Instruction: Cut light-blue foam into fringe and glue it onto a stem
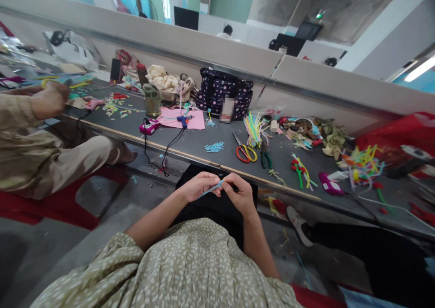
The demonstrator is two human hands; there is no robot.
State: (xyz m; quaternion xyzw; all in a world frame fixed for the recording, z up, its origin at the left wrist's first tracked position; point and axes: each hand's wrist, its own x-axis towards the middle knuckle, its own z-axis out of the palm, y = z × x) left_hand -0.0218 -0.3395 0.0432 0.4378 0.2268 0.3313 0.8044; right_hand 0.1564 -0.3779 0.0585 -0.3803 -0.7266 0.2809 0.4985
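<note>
**Both hands pinch one light-blue strip over your lap**

Head camera: you sit just short of the near edge of the worktop, with your hands drawn back over your lap rather than resting on it. Your left hand and right hand meet almost knuckle to knuckle, and between them runs a thin light-blue strip, probably a pipe cleaner. Each hand is curled nearly closed, fingertips pinching its own end of the strip, so the piece is held taut and slanted, its lower end toward your left. Holding it this close likely gives you a steady view of so thin a thing.

The tools lie within reach beyond your hands: red-and-yellow scissors and green-handled pliers near the worktop's front edge, with a fanned bundle of coloured strips just behind them and a small heap of blue cuttings to their left. A blue glue gun rests on a pink sheet, likely to spare the surface. A dotted bag stands against the back wall.

At the far left end, another person's hand works on their own pieces.
</note>
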